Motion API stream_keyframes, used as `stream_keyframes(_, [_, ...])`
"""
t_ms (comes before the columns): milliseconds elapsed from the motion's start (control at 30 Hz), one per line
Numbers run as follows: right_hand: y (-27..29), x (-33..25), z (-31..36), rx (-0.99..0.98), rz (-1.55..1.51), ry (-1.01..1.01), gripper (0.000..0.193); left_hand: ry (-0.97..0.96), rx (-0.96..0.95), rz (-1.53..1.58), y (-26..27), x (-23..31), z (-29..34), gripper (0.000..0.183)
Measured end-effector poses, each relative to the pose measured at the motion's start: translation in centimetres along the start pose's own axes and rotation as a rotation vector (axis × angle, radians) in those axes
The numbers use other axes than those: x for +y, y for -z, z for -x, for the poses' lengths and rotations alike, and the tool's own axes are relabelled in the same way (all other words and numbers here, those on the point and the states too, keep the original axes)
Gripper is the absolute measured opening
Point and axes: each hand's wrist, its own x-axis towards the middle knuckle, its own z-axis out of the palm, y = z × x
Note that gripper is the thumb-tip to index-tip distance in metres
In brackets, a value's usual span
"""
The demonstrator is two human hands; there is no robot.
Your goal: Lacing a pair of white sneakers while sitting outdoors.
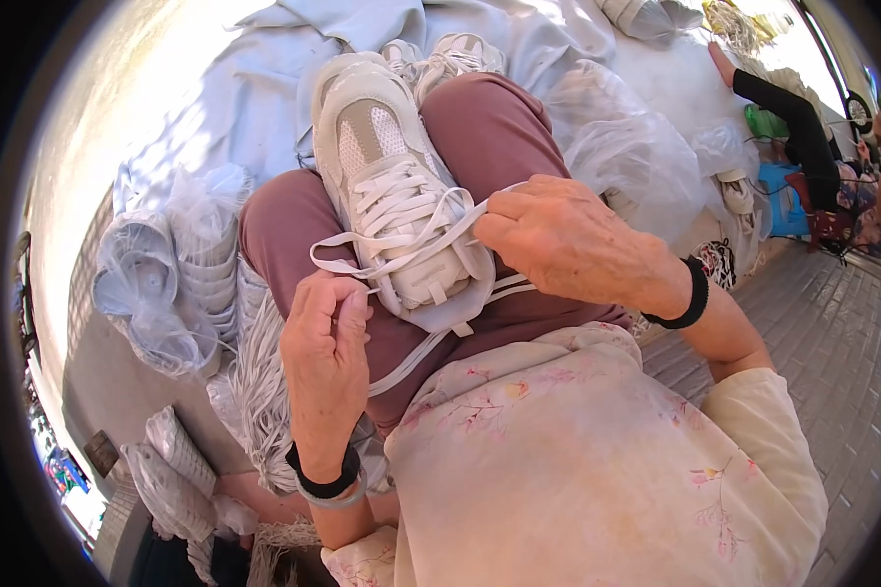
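A beige and white sneaker (374, 137) rests on my lap between my knees, its toe pointing away from me. White shoelace (401, 207) crosses the tongue in rows, and loose loops lie over the upper rows near the ankle opening. My left hand (325, 328), left of the shoe's heel, is closed in a pinch on a lace; a small white tip shows at its fingers. On the other side my right hand (563, 240) is closed around a stretch of lace pulled to the right of the tongue. Its fingertips are partly hidden.
Another pair of sneakers (460, 61) stands beyond my knees on a pale blue cloth (264, 73). Left are plastic-wrapped stacks of shoe parts (206, 264) and a bundle of white laces (266, 391). Clear plastic bags (626, 147) lie right; another person (812, 137) sits farther right.
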Motion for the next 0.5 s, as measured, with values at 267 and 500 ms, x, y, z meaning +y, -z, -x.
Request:
stream_keyframes(267, [0.2, -0.7, -1.6, -0.173, -0.039, -0.02, 0.008, 0.068, -0.054, 0.175, 0.2, -0.8, -0.4, 0.013])
stream_keyframes(500, [-0.9, -0.6, -0.4, 0.12, -0.368, -0.255, 0.007, -0.162, 0.044, -0.061, 0.3, 0.6, -1.0, 0.006])
